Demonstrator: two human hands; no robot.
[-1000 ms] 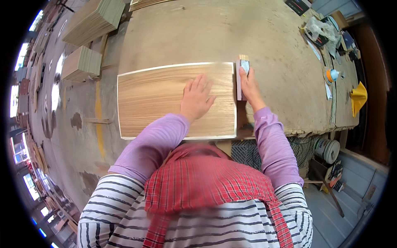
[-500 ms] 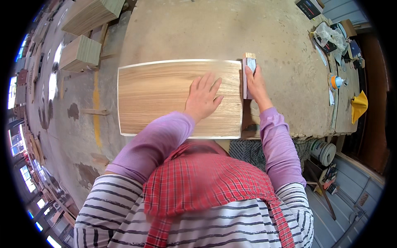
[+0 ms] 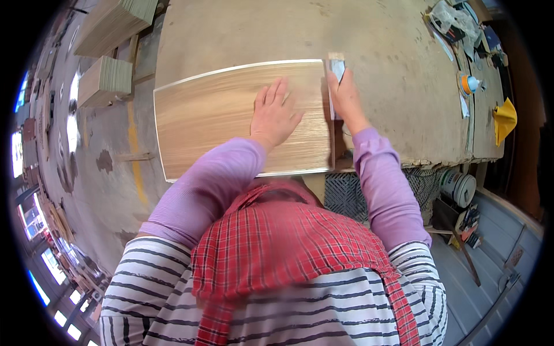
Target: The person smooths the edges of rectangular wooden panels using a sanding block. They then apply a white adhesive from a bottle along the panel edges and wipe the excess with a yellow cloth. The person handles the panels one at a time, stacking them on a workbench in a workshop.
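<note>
A wood-grain panel (image 3: 208, 124) with thin white edges lies on the worktable in front of me. My left hand (image 3: 274, 115) rests flat on its right half, fingers spread and nothing in its grasp. At the panel's right edge, near the far corner, my right hand (image 3: 348, 99) grips a sanding block (image 3: 337, 68), thumb on one side and fingers on the other. This narrow wooden block has a pale grey strip on top and stands along the edge. The hand hides part of it, and its contact face is out of sight.
The worktable (image 3: 398, 109) extends beyond the panel. Along its right side are a plastic bag (image 3: 453, 20), an orange-and-white bottle (image 3: 470, 84) and a yellow cloth (image 3: 505, 121). Stacked boards (image 3: 107, 81) stand at left. A white bucket (image 3: 460, 187) sits below the table's near edge.
The whole view has shifted, so panel and table appear higher and slightly turned. My right hand and the block stay at the panel's right edge, a little nearer me along it.
</note>
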